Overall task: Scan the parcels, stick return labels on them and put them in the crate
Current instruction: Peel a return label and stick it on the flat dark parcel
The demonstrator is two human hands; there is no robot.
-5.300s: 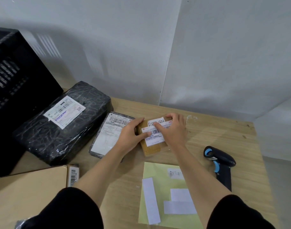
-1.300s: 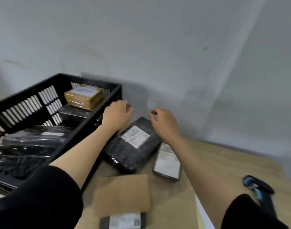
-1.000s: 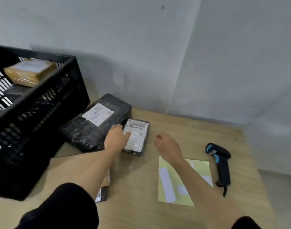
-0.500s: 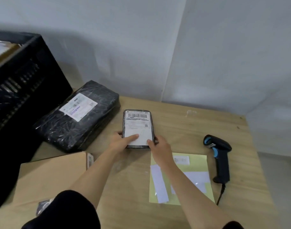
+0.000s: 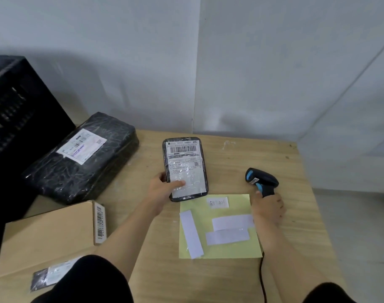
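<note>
Pinched between thumb and fingers, the small black parcel (image 5: 185,169) sits at the centre of the frame with its white shipping label and barcode facing up. The left hand (image 5: 162,189) grips it at its lower left corner, thumb on the label. Whether its far end rests on the table (image 5: 241,149) I cannot tell. Right of centre, the right hand (image 5: 267,207) is curled round the handle of the scanner (image 5: 261,181), whose blue-trimmed head points toward the upper left.

This looks like the scanning step for this parcel. The next move calls for raising the scanner and aiming its head at the barcode along the parcel's top edge while the left hand keeps that face flat and steady.

Just below the parcel lies the yellow sheet (image 5: 221,250), carrying a RETURN label (image 5: 217,202) to peel after the scan. The black crate (image 5: 16,119) stands at the far left, with a large black parcel (image 5: 81,158) beside it and a cardboard parcel (image 5: 47,235) at lower left.
</note>
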